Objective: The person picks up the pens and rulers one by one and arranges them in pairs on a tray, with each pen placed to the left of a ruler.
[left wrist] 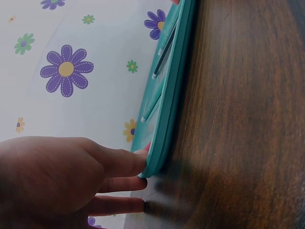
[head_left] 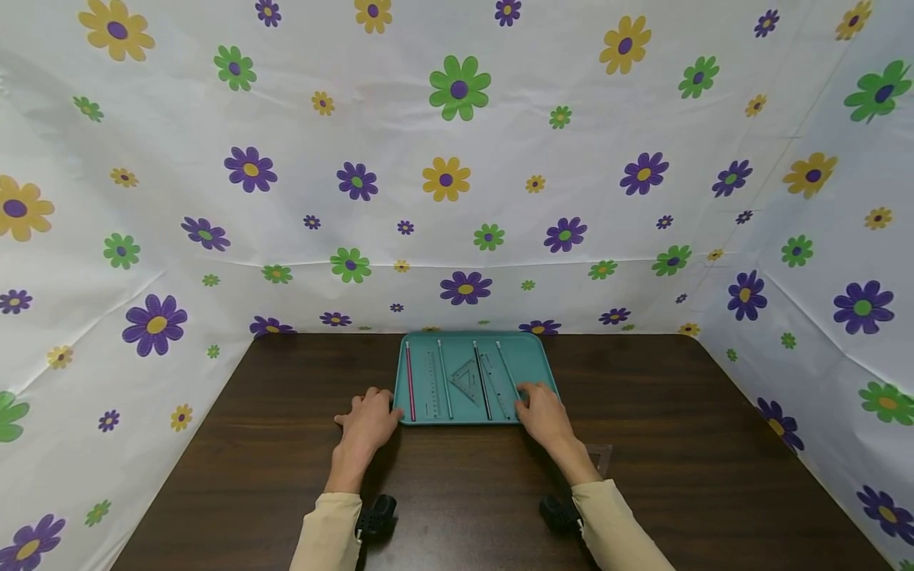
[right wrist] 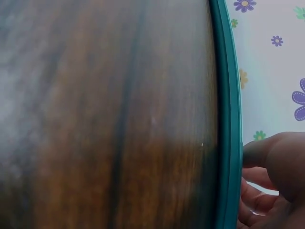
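Observation:
A teal tray (head_left: pixel 528 357) lies on the table, holding several pencils, such as a pink one (head_left: pixel 410 381) and a black one (head_left: pixel 481 381), between clear rulers (head_left: pixel 432 385) and a clear set square (head_left: pixel 466 381). My left hand (head_left: pixel 367 420) holds the tray's near left corner, its thumb on the rim and the other fingers outside it, as the left wrist view shows. Over the near right part of the tray, my right hand (head_left: pixel 546 416) pinches the near end of a light teal pencil (head_left: pixel 507 366). The tray wall partly hides its fingertips in the right wrist view.
A clear flat piece with straight edges (head_left: pixel 601 457) lies on the dark wooden table (head_left: pixel 457 492), partly behind my right forearm. A flowered sheet (head_left: pixel 457 159) hangs along the table's back and sides.

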Demonstrator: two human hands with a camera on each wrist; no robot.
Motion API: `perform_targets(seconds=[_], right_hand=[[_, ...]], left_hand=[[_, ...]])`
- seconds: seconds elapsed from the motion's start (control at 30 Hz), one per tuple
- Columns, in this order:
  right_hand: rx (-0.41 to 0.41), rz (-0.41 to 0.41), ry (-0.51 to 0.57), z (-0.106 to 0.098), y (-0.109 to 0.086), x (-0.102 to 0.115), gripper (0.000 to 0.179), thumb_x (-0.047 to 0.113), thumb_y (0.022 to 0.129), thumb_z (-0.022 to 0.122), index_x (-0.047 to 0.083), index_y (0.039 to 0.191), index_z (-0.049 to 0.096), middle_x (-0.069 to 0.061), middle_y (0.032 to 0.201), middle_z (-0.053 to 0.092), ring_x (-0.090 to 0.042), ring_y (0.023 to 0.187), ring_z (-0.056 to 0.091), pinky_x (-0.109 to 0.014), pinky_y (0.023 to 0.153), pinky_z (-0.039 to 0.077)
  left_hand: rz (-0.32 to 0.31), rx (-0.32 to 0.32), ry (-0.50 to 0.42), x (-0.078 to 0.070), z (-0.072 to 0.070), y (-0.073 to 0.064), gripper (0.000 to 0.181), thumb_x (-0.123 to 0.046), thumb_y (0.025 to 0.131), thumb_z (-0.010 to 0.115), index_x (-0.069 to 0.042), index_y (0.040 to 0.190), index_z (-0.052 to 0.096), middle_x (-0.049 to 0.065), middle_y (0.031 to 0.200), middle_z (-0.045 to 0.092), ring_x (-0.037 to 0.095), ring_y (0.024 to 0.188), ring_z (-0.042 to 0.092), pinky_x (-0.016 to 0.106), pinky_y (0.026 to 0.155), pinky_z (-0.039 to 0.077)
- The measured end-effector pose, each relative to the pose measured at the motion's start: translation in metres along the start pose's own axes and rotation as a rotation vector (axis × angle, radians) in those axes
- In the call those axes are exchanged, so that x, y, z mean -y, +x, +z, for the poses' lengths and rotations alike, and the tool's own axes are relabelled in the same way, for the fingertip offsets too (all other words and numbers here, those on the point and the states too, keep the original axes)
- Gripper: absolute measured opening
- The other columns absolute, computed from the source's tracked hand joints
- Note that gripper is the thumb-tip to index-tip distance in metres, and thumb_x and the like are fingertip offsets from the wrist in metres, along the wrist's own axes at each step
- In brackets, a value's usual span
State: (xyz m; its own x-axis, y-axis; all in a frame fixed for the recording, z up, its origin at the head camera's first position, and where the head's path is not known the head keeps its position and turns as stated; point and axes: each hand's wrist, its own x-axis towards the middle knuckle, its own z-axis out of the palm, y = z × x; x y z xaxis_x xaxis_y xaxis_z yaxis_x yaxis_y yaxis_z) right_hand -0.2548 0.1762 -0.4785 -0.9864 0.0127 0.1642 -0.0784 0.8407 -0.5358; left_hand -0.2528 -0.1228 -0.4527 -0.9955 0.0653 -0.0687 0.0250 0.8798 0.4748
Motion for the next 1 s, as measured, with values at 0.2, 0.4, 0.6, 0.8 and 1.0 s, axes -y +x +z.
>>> perform_targets(seconds=[0.2, 0.4, 0.6, 0.8, 1.0], right_hand=[[-0.002, -0.006, 0.001, -0.001, 0.000, 0.000, 0.033, 0.009, 0.092, 0.063, -0.005, 0.122, 0.066, -0.008, 0.083, 0.058, -0.017, 0.068, 0.049, -0.032, 0.059, 0.040], [-0.045, -0.031, -0.040, -0.004, -0.002, 0.000, 0.033, 0.011, 0.090, 0.068, -0.003, 0.119, 0.068, -0.010, 0.086, 0.062, -0.022, 0.076, 0.056, -0.039, 0.067, 0.048], [-0.057, -0.021, -0.045, -0.009, -0.007, 0.003, 0.035, 0.014, 0.090, 0.069, 0.000, 0.122, 0.068, -0.011, 0.091, 0.063, -0.027, 0.082, 0.057, -0.042, 0.069, 0.048], [-0.039, -0.017, -0.049, -0.016, -0.012, 0.007, 0.038, 0.016, 0.091, 0.070, 0.002, 0.126, 0.066, -0.013, 0.096, 0.063, -0.029, 0.085, 0.058, -0.043, 0.070, 0.049], [-0.013, 0.005, -0.035, -0.025, -0.018, 0.008, 0.041, 0.019, 0.092, 0.069, 0.004, 0.130, 0.064, -0.016, 0.106, 0.063, -0.035, 0.097, 0.057, -0.049, 0.079, 0.048]], left_hand=[[0.004, -0.007, 0.005, 0.000, 0.001, 0.000, 0.040, -0.024, 0.098, 0.062, 0.000, 0.130, 0.061, 0.026, 0.137, 0.052, 0.055, 0.126, 0.042, 0.085, 0.094, 0.024], [0.003, -0.006, 0.008, 0.000, 0.001, 0.000, 0.040, -0.024, 0.098, 0.062, 0.000, 0.131, 0.061, 0.026, 0.137, 0.052, 0.055, 0.126, 0.042, 0.086, 0.094, 0.024], [0.004, -0.010, 0.013, 0.001, 0.002, 0.001, 0.041, -0.025, 0.098, 0.062, -0.001, 0.131, 0.061, 0.026, 0.137, 0.052, 0.055, 0.126, 0.042, 0.086, 0.094, 0.024], [0.006, -0.015, 0.011, 0.002, 0.003, 0.001, 0.041, -0.024, 0.098, 0.061, 0.000, 0.130, 0.061, 0.027, 0.137, 0.052, 0.055, 0.126, 0.042, 0.086, 0.093, 0.024], [0.012, -0.016, 0.006, 0.002, 0.003, 0.000, 0.040, -0.024, 0.098, 0.061, 0.000, 0.130, 0.061, 0.026, 0.138, 0.052, 0.055, 0.126, 0.042, 0.086, 0.093, 0.024]])
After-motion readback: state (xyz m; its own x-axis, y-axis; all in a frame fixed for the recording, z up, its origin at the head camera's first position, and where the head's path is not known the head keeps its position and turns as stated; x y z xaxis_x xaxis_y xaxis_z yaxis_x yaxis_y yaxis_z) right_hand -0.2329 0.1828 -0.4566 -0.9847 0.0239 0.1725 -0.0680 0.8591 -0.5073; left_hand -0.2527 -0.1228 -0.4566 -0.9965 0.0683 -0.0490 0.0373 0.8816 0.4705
